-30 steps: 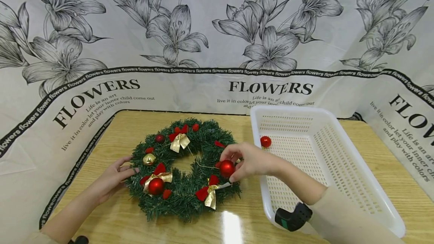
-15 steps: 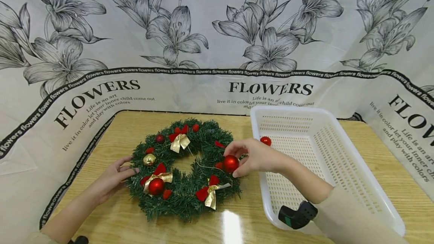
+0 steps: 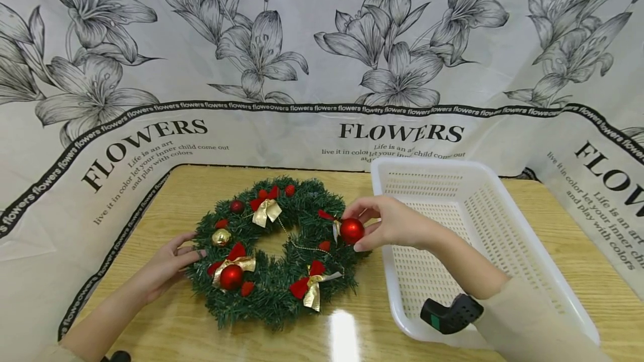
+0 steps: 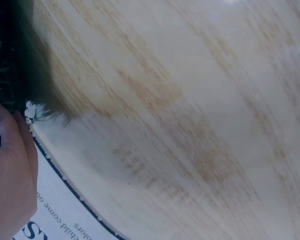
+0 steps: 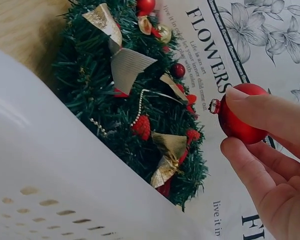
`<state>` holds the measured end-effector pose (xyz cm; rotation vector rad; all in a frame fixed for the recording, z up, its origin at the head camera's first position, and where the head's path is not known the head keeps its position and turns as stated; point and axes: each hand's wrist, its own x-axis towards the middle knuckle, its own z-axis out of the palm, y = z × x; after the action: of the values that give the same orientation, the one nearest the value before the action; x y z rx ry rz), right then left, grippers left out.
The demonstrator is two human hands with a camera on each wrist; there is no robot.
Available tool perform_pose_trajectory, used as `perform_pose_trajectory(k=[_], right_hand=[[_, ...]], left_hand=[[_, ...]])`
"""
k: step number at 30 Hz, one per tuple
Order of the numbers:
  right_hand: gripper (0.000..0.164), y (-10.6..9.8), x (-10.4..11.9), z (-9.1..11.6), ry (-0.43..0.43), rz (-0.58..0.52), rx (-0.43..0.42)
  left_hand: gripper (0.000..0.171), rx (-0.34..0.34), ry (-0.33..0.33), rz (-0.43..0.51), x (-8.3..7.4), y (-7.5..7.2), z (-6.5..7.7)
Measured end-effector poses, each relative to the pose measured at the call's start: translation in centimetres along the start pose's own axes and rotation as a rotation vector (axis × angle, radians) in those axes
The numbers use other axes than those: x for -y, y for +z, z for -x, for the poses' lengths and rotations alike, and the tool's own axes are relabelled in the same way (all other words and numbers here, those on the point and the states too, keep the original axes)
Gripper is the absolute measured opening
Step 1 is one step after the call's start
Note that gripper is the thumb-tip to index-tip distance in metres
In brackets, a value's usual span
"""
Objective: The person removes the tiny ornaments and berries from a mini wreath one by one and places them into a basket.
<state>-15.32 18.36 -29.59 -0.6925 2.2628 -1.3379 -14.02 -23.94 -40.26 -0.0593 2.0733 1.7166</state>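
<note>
In the head view, a green Christmas wreath lies on the wood-grain table, trimmed with gold-and-red bows, berries, a bead string and a gold bauble. My left hand holds the wreath's left edge, its fingertips at the foliage, as the left wrist view also shows. My right hand pinches a red bauble between thumb and fingers, over the wreath's right side. In the right wrist view the bauble's silver cap points away from the palm. Another red bauble sits at the lower-left bow.
A white plastic basket with perforated walls stands just right of the wreath, its rim under my right forearm. Behind the table hangs a floral-printed cloth. A black wrist device sits on the right wrist.
My right hand has moved up and to the right along the wreath with the red bauble. It now covers the red bauble seen earlier in the basket. The left hand has stayed put.
</note>
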Motion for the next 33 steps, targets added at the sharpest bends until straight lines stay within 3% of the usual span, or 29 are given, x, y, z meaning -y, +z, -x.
perform_pose_trajectory(k=[33], right_hand=[[0.052,-6.3,-1.0,3.4,0.034,0.043,-0.168]], left_hand=[[0.078,-0.005,0.001,0.000,0.1,0.0,0.0]])
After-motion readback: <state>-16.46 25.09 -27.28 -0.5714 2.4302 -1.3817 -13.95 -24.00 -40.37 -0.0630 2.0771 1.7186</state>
